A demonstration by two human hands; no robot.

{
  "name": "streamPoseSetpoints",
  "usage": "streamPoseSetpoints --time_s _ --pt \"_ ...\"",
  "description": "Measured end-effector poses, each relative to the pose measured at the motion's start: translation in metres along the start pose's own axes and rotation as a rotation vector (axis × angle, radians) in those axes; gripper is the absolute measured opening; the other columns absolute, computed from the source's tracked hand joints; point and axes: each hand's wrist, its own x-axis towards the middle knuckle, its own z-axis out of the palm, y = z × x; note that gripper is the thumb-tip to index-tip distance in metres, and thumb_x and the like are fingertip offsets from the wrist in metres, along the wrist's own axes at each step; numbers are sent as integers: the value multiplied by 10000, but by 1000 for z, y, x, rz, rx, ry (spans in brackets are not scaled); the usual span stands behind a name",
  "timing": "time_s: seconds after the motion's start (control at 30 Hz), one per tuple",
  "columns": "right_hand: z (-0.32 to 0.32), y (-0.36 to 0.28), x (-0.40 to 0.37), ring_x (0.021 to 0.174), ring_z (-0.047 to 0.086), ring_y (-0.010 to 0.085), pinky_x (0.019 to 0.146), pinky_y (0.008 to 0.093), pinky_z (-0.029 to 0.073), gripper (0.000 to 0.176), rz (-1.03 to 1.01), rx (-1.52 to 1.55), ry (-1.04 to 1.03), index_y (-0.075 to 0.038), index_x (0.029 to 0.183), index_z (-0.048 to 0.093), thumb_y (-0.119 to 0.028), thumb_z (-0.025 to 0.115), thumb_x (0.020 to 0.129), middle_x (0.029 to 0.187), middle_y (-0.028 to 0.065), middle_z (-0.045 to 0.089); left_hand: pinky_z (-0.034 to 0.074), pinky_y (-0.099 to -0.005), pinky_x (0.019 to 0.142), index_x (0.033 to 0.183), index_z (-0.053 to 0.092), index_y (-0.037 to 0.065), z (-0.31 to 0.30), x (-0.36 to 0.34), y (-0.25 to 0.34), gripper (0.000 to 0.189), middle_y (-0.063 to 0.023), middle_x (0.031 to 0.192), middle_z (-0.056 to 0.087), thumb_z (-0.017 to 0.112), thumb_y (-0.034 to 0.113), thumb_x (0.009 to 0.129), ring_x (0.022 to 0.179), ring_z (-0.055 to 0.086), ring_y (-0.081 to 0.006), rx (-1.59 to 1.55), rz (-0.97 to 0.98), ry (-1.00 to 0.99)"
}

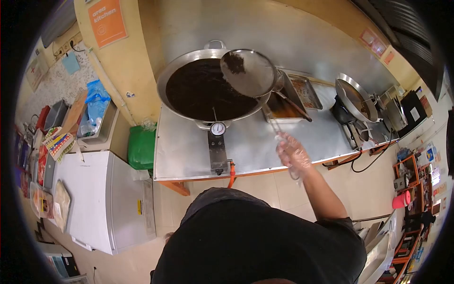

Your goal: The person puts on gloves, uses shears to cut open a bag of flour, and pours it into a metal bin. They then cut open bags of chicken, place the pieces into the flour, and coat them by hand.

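there are two pans (162, 88) (346, 81), one strainer (250, 75) and one dial (218, 128).

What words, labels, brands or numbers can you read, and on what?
"area kitchen": orange wall sign.
Too small or blurred to read: round dial gauge; yellow label on the white appliance; upper-right wall notice; white label at right.

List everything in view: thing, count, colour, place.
Strainer: 1, silver, over wok
Wok: 1, silver, on table
Gauge: 1, white, wok's near side
Trays: 2+, silver, right of wok
Table: 1, silver, centre
Pan: 1, silver, right
Hose: 1, orange, table front
Freezer: 1, white, left
Container: 1, green, beside freezer
Bag: 1, blue, upper left
Sign: 1, orange, upper left
Clutter: uncounted, mixed, both sides
Shirt: 1, black, bottom
Right hand: 1, clear-gloved, gripping strainer
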Motion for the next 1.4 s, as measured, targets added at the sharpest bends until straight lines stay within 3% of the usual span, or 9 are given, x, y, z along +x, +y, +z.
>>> streamPoseSetpoints --time_s 0.3,0.4,0.53,0.63,0.83,1.03,1.13,1.23,1.4 --pt "-170 -65 44 530 502 83 432 239 405 419 109 -365 260 -48 1274 505 -344 525 978 718 9 551 505 -441 822 1100 622 145 5 2 -4 352 -96 1092 660 517 417 903 993 625 -298 -2 1 7" --pt "-210 -58 76 683 607 203 605 335 492 410 221 -968 325 -12 1270 500 -304 465 985 850 102 618 505 -438 811 1087 624 134 4 3 -8 345 -95 1077 662 516 409 909 976 627 -293 -10 0 14" --pt "-305 61 133 919 672 312 836 389 514 378 -305 -2474 -41 11 1264 502 -209 445 962 1105 215 651 506 -433 796 1071 626 119 1 3 -10 337 -94 1058 664 516 397 916 953 630 -285 -6 2 18" --pt "-313 113 153 1121 605 287 915 352 483 368 279 -1977 -31 -14 1228 551 -161 462 903 1223 176 616 506 -430 785 1059 628 108 0 2 -9 331 -93 1043 665 515 388 922 935 632 -279 -8 7 23" --pt "-298 117 150 1077 621 304 898 405 503 273 334 -1593 404 -40 1128 580 -162 431 934 1135 185 642 507 -424 763 1034 631 87 4 -4 -10 323 -91 1014 668 514 371 934 901 637 -268 -17 8 39" --pt "-287 115 139 1128 597 277 940 369 480 324 351 -1642 296 -43 1205 564 -154 420 936 1163 166 641 508 -418 741 1010 634 65 16 -5 -14 320 -89 985 671 513 353 945 866 641 -257 -26 18 56" --pt "-273 92 132 1151 585 248 977 349 448 367 175 -2435 -215 -33 1241 576 -147 433 923 1169 121 651 508 -415 729 998 636 54 24 -8 -15 319 -88 970 673 513 345 951 849 643 -251 -36 14 70" --pt "-279 81 130 1141 584 230 984 342 429 359 -317 -2420 147 -25 1197 629 -150 462 905 1158 83 664 509 -412 718 985 638 43 30 -9 -16 320 -87 956 674 512 336 956 831 645 -245 -37 19 89" --pt "-201 -43 105 1120 573 175 1026 286 369 391 23 -2465 -176 -60 1290 552 -184 428 940 1173 87 651 509 -407 700 965 641 25 33 -3 -18 323 -85 931 677 512 321 966 803 649 -236 1 93 153"
